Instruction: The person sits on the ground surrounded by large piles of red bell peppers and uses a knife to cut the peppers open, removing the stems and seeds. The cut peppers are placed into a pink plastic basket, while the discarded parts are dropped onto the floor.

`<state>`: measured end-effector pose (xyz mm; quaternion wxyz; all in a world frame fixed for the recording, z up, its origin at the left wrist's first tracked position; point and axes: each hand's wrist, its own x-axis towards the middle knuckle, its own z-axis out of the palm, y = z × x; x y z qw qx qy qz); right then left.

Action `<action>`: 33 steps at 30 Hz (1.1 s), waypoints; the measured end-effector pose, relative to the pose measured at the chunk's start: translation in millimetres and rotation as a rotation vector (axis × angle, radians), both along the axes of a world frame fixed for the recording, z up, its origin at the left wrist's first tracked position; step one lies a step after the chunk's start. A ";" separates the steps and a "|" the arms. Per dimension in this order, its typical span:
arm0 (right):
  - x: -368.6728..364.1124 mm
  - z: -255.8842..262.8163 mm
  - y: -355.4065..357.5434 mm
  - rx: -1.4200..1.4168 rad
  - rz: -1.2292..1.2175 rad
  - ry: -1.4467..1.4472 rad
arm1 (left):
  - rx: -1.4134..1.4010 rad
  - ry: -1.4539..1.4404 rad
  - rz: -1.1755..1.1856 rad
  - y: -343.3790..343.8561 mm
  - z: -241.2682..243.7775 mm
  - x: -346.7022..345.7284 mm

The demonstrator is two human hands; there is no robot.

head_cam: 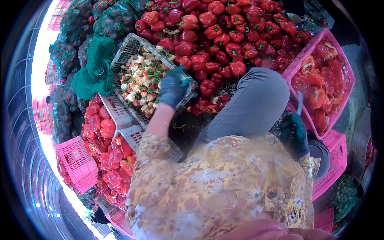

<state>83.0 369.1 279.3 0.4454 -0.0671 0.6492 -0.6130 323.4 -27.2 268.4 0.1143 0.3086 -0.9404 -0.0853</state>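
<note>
My left hand (174,88), in a dark blue glove with teal fingers, is over the right side of a grey plastic crate (126,49). Its fingers look apart and blurred, with nothing visible in them. Pale seedy cores and green stems of peppers (141,78) fill that crate. On the right, my right hand (295,135), also gloved, is closed around a thin grey-blue tool (300,102), perhaps a knife, pointing away from me. Right beside it, a pink plastic crate (289,72) holds cut red bell peppers (328,79).
Whole red bell peppers (210,36) lie heaped ahead. Green mesh sacks (73,24) stand at far left, with an empty-looking green net (97,69) nearby. Cut red peppers (115,162) pile up at left beside a pink crate (78,163). My bent knee (264,87) juts between both hands.
</note>
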 end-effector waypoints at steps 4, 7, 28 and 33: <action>-11.7 -22.9 0.3 0.078 -0.131 -0.152 | 0.111 -0.319 -0.115 0.3 -57.4 -72.9; -9.1 -52.3 13.2 -0.052 -0.180 -0.191 | 0.270 -0.352 -0.097 -16.6 -97.9 -127.9; -28.4 -43.6 -19.3 0.293 -0.235 -0.333 | 0.548 -0.584 0.360 -46.6 -197.3 -293.1; -10.5 -63.0 3.6 0.063 0.027 -0.156 | 1.478 0.226 0.552 -24.0 -164.9 -238.2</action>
